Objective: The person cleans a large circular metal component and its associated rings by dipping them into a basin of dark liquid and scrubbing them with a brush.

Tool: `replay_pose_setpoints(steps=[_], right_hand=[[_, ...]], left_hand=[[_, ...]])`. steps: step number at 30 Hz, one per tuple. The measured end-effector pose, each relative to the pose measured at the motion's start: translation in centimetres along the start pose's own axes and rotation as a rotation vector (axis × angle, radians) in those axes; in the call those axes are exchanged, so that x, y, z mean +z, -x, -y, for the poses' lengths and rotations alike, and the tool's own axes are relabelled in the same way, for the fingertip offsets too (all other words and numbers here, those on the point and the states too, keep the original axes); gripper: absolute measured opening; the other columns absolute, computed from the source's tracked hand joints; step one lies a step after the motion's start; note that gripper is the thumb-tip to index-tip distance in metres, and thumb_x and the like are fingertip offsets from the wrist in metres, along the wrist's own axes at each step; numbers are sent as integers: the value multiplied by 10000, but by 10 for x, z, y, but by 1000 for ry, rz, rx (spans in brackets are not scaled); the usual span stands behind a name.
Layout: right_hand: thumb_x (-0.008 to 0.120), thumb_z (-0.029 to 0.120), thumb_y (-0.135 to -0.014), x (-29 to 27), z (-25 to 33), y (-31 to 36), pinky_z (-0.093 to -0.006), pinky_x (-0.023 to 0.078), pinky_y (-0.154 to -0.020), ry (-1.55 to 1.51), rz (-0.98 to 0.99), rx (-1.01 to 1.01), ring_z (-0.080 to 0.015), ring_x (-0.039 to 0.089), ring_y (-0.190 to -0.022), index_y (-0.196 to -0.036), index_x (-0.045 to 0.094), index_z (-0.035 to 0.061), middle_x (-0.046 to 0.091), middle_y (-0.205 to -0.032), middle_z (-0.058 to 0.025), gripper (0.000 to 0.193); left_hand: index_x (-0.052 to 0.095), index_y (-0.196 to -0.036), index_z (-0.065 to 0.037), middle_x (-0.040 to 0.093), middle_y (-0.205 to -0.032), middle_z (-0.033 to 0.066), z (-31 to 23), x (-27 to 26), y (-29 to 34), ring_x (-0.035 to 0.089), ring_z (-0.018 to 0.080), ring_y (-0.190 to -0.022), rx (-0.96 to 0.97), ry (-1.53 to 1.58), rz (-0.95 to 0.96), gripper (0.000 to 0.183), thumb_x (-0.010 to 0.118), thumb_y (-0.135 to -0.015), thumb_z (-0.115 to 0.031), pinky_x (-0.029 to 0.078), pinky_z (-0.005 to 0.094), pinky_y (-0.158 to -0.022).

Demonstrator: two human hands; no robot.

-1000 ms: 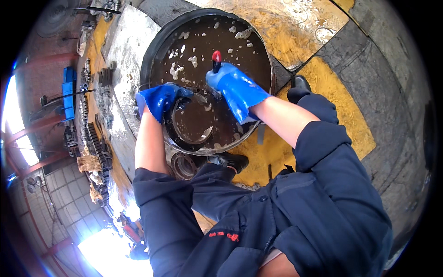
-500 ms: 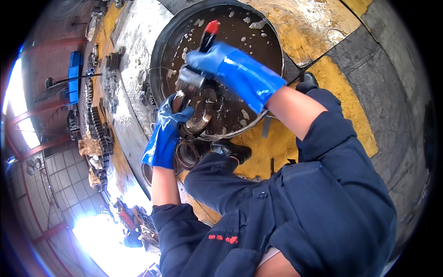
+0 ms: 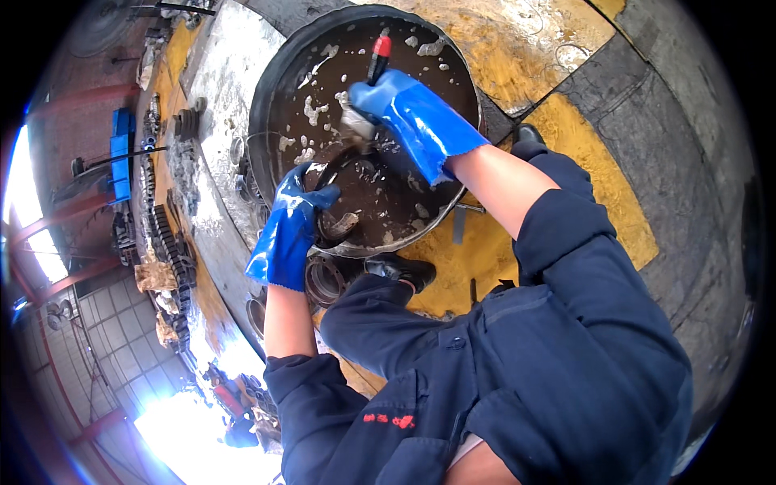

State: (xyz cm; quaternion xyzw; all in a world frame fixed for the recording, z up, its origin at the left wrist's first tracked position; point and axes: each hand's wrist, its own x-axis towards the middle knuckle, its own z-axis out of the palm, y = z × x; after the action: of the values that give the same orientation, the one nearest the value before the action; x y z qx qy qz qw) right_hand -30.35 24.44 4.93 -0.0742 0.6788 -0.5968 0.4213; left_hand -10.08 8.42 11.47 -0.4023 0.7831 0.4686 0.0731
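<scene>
With gloved fingers (image 3: 326, 196) of the left hand (image 3: 295, 212) curled round the left edge of a dark ring (image 3: 343, 228), thumb pointing inward, holding it within a round tub (image 3: 260, 113), probably to steady it from one side and leave the rest bare. In the right hand (image 3: 386, 95), likewise curled tight, a brush (image 3: 378, 61) gripped between red handle tip and bristles, likely for firm control. Too blurred at the bristles to tell contact with the ring. Placed over brown liquid (image 3: 428, 170) flecked with foam, presumably to catch drips. Set just beside the tub, near the left forearm, more rings (image 3: 323, 283), perhaps for easy reach. Underfoot, worn yellow sheets (image 3: 618, 190) and dark grey ones (image 3: 638, 121), laid edge to edge, scuffed and stained. Off to the left, a chain (image 3: 171, 245), a blue box (image 3: 121, 153) and, farther back, a panelled wall (image 3: 121, 331) beside glaring light (image 3: 190, 440).
</scene>
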Motion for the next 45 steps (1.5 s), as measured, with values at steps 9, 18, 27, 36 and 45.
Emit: replay_pose_setpoints(steps=[9,18,27,36,45], right_hand=[[668,441,-925,32,20,35,-397,576,-884,98,106,-110,-294,758,-956,-1116,805,74,797,-1033,-176,436],[618,405,-963,9,-58,-9,-475,603,-936,354,-191,-79,-406,755,-1080,-1149,799,39,782,-1095,-253,449],[669,432,-925,-4,0,23,-406,580,-829,69,6,-135,-299,766,-905,-1049,808,30,795,-949,-196,443],[672,466,-928,23,5,48,-410,566,-818,-110,181,-247,-301,763,-915,-1079,804,71,796,-990,-182,444],[667,371,-947,16,-56,-6,-470,602,-853,168,-243,16,-408,782,-963,-1102,788,-8,777,-955,-272,427]], left_hand=[[643,-1391,29,759,-1167,99,17,-12,-7,726,188,-1008,161,39,141,574,824,-848,-12,588,333,-878],[507,-1536,17,750,-1177,169,21,-8,-20,741,237,-959,-20,97,-17,732,812,-875,92,615,341,-856],[516,-1524,24,767,-1129,176,32,-16,-21,751,245,-924,-52,103,-15,709,741,-865,159,609,330,-851],[601,-1437,38,746,-1189,126,32,-14,-24,728,247,-981,63,191,68,711,688,-741,154,588,348,-880],[683,-1319,10,732,-966,65,-43,-3,-82,656,135,-763,-156,-408,487,525,867,-866,-181,519,298,-653]])
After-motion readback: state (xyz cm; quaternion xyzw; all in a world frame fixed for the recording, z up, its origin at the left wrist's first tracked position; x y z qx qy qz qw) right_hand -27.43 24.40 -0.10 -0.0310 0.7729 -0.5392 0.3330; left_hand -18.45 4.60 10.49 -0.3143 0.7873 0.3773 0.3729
